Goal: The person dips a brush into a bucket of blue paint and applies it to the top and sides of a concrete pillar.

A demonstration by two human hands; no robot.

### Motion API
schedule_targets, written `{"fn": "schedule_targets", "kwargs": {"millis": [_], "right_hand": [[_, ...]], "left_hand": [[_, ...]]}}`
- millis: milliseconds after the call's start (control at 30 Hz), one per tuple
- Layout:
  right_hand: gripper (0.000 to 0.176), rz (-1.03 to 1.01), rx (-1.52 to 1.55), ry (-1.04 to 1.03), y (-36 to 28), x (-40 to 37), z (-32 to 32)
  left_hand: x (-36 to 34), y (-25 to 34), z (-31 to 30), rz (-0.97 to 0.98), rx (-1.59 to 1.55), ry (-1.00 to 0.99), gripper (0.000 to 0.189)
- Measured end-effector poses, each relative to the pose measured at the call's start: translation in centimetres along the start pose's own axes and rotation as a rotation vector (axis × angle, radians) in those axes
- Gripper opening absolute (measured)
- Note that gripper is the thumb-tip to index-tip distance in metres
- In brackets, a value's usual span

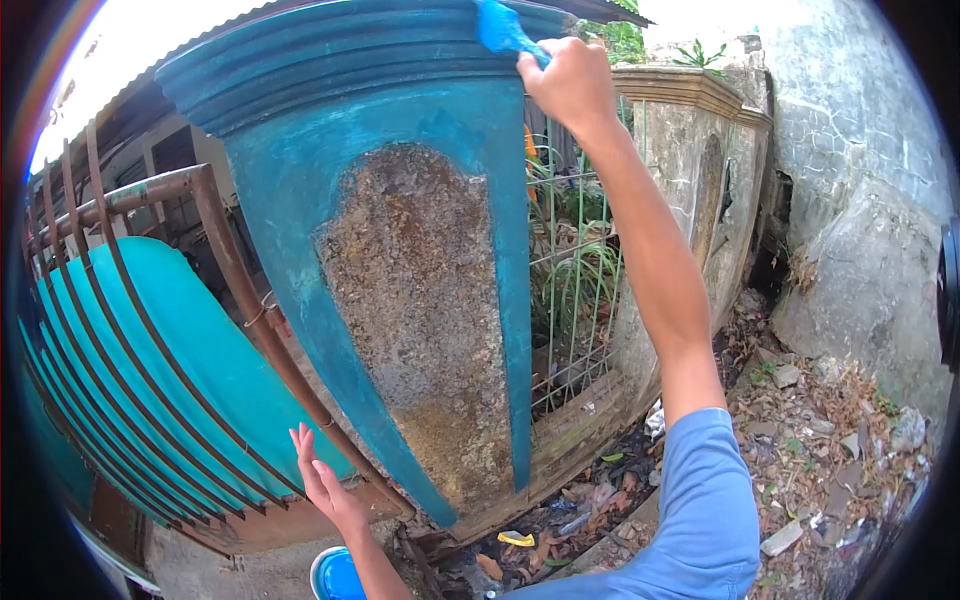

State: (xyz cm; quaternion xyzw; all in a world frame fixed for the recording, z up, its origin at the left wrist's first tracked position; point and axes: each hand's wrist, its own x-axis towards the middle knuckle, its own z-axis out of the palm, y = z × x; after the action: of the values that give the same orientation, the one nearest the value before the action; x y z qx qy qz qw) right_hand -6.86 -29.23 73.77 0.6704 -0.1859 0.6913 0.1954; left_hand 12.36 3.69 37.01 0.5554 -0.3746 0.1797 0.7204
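Note:
Raised at the top of the view, my right hand [572, 82] is closed round the handle of a paintbrush [502, 30]. The brush is coated in bright blue, and its head meets the ridged cap [350, 62] of a gate pillar [510, 300]. Blue covers the cap and the pillar's borders, while the rough centre panel [420, 290] is bare brown-grey stone. My left hand [328, 492] hangs low with its fingers stretched out, holding nothing. Just below it stands a paint bucket [325, 575] with blue inside, partly hidden by my left forearm.
A rusty barred gate [205, 230] with a turquoise sheet [190, 330] is on the left. Right of the pillar are a green wire fence [575, 250] and an old concrete post [690, 160]. Leaves and rubble [800, 480] litter the ground at right, beside a grey wall [860, 270].

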Motion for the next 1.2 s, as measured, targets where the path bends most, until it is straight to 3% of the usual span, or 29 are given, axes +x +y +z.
{"fn": "schedule_targets", "kwargs": {"millis": [167,267,700,833,900,1100,1200], "right_hand": [[0.032,-0.025,0.075,-0.014,1.5,0.1,-3.0],[0.03,0.127,0.022,-0.132,5.3,0.2,-2.6],[0.03,0.317,-0.409,-0.117,15.8,0.8,-2.0],[0.031,0.357,-0.341,-0.12,13.0,0.8,-3.4],[0.03,0.268,-0.298,-0.23,10.5,1.3,-2.5],[0.025,0.069,-0.251,-0.219,4.0,-1.1,-1.2],[0.025,-0.111,-0.018,-0.13,1.5,-2.7,-2.3]], "left_hand": [[0.1,-0.1,0.9,-0.01,0.003,-0.016,0.042],[0.0,-0.2,0.9,-0.009,0.008,-0.021,0.042],[-0.1,0.3,-0.4,0.023,0.027,-0.002,0.04],[0.2,0.6,-0.3,0.003,0.042,-0.019,0.039],[0.1,0.8,0.2,0.004,0.026,-0.031,0.039],[-0.4,-0.1,1.1,-0.032,0.0,-0.05,0.039],[-0.7,0.0,1.6,-0.061,-0.007,-0.06,0.039]]}}
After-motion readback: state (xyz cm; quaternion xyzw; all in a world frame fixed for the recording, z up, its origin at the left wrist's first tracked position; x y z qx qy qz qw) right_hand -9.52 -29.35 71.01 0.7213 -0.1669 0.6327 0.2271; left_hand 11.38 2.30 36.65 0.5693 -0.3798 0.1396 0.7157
